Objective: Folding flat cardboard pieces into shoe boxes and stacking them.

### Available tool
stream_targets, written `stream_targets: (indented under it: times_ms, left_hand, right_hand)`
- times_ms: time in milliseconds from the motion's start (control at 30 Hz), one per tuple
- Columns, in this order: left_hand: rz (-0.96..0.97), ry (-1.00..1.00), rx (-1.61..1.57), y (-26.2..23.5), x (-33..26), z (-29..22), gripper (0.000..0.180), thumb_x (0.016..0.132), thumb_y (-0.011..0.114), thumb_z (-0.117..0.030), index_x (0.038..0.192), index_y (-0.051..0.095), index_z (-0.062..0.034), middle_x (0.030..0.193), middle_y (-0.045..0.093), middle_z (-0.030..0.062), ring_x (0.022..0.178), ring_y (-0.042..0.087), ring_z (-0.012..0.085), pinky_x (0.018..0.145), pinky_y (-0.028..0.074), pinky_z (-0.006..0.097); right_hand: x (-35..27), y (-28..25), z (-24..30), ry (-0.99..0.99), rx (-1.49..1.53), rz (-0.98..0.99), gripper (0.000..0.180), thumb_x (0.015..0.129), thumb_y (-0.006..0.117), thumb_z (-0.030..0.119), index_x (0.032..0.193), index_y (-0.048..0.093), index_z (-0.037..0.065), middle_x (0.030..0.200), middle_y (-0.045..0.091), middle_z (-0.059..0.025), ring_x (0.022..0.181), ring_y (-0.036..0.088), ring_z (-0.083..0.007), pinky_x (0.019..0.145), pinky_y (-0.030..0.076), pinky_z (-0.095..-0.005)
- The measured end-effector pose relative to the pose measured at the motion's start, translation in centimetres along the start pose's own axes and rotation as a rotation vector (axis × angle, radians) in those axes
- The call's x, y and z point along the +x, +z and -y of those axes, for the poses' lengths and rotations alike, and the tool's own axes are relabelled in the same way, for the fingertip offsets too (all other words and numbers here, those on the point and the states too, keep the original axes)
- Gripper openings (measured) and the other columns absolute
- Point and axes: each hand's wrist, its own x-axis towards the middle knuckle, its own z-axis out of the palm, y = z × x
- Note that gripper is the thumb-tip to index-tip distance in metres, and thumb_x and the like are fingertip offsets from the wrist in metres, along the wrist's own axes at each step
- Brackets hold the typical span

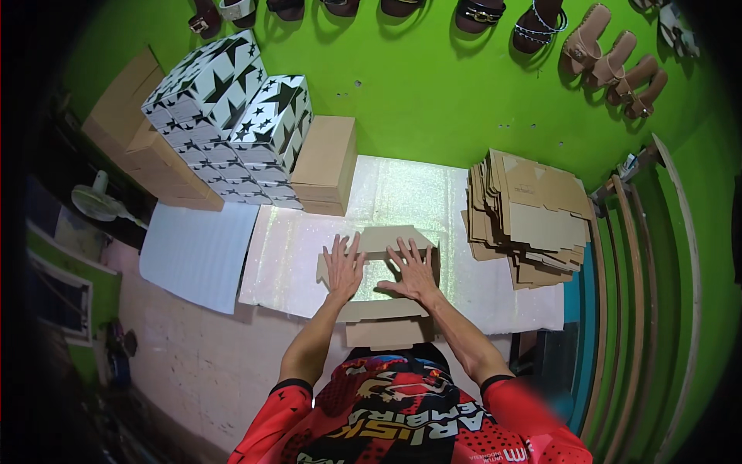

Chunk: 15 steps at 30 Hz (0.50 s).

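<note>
On the glittery white worktop [402, 193] below the green wall [433, 85]: two flat hands press a cardboard box blank.

Largest first: star-printed boxes [232, 116] stack far left beside a plain brown box [328, 162], a heap of flat cardboard blanks [533, 216] lies to the right, a white sheet [197, 251] near left, sandals [610, 62] along the far wall. The cardboard blank [382, 282] lies at the worktop's near edge, directly under both palms. The left hand [344, 267] and right hand [413, 271] rest on it with fingers spread apart, each grip closed on nothing. Its near flap overhangs the edge; uneven pressure there could tip or slide the blank, or crease it off its fold lines.
</note>
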Motion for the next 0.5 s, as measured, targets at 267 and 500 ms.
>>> stream_targets:
  times_ms: [267,500]
  left_hand:
    - [0.31,0.083,0.035,-0.8,-2.9,-0.8,0.08,0.102,0.053,-0.061,0.162,0.041,-0.0099,0.17,0.034,0.0175,0.159,0.025,0.0343,0.127,0.01,0.064]
    - [0.386,0.068,0.119,-0.8,-2.9,-0.9,0.101,0.096,0.05,-0.076,0.167,0.028,-0.0079,0.175,0.02,0.0153,0.163,0.011,0.0306,0.128,0.001,0.062]
  right_hand:
    - [0.0,0.6,-0.5,-0.02,0.006,0.027,0.117,0.076,0.051,0.096,0.166,0.034,0.024,0.175,0.019,-0.0135,0.161,0.013,-0.0412,0.123,0.0,-0.0738]
    - [-4.3,-2.6,-4.8,-0.159,-0.077,0.13,0.127,0.065,0.056,0.1,0.166,0.034,0.025,0.175,0.015,-0.02,0.161,0.009,-0.0466,0.121,-0.002,-0.0777]
